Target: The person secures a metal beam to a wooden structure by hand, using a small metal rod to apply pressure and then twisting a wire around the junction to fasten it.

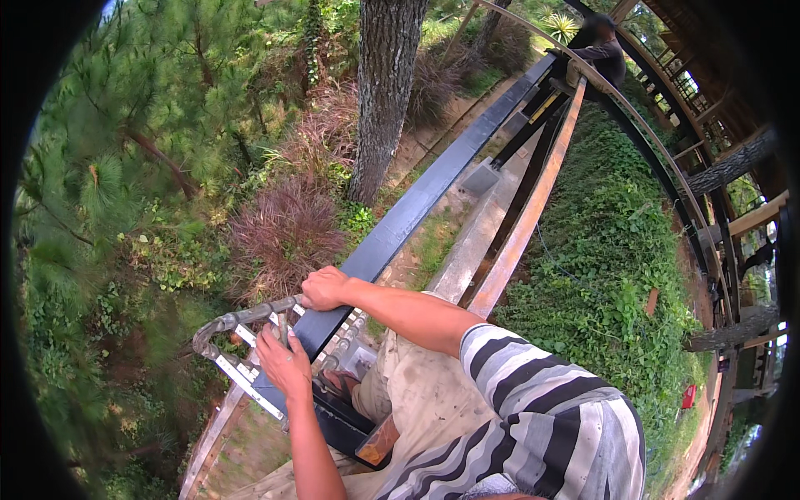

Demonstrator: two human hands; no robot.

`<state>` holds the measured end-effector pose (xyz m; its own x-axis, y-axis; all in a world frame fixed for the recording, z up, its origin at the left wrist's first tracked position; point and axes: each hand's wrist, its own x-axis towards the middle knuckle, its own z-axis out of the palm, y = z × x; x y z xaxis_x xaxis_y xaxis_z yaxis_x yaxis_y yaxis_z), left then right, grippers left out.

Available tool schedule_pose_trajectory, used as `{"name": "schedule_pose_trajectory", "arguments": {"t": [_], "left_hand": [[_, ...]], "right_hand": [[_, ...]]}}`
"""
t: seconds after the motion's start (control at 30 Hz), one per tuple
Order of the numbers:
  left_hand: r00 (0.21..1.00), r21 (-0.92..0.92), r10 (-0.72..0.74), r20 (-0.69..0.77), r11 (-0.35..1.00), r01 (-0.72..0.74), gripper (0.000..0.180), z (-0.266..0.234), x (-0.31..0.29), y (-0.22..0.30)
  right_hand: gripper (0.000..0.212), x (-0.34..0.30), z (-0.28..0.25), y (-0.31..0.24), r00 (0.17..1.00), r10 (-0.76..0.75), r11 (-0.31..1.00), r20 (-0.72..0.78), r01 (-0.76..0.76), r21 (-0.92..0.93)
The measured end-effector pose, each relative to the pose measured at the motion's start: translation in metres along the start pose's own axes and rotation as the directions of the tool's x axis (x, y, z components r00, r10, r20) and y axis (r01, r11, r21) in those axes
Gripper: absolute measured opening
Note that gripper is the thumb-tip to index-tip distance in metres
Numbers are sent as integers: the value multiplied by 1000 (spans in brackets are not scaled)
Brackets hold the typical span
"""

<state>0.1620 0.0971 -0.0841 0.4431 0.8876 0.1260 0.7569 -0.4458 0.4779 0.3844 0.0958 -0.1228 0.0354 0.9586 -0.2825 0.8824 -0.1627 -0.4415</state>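
A long dark-painted steel beam [417, 192] runs from beneath my hands up toward the top right. At its near end a ladder-like frame of grey metal tube [218, 325] with white slotted bars stands against it. My right hand [325, 289] is closed on the tube end beside the beam's upper face. Just below and to the left, my left hand [285, 360] has its fingers and thumb on either side of a short upright tube [282, 323] of that frame. The palm side of both hands is hidden.
A rusty curved steel beam [533, 208] runs along my right. Beneath lie a concrete ledge [479, 233] and a leafy green slope [583, 225]. A tree trunk [383, 100] rises close left of the dark beam. Another person [604, 52] is at its far end.
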Motion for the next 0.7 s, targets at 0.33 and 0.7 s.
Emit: {"name": "schedule_pose_trajectory", "arguments": {"t": [0.33,0.7], "left_hand": [[993,37,-47,106,998,43,51,23,-9,-17],[985,92,-58,166,995,43,54,19,-4,-18]], "right_hand": [[42,1,7,1,1000,11,1000,-5,-11,-3],[42,2,8,1,999,-12,1000,-31,12,-12]]}}
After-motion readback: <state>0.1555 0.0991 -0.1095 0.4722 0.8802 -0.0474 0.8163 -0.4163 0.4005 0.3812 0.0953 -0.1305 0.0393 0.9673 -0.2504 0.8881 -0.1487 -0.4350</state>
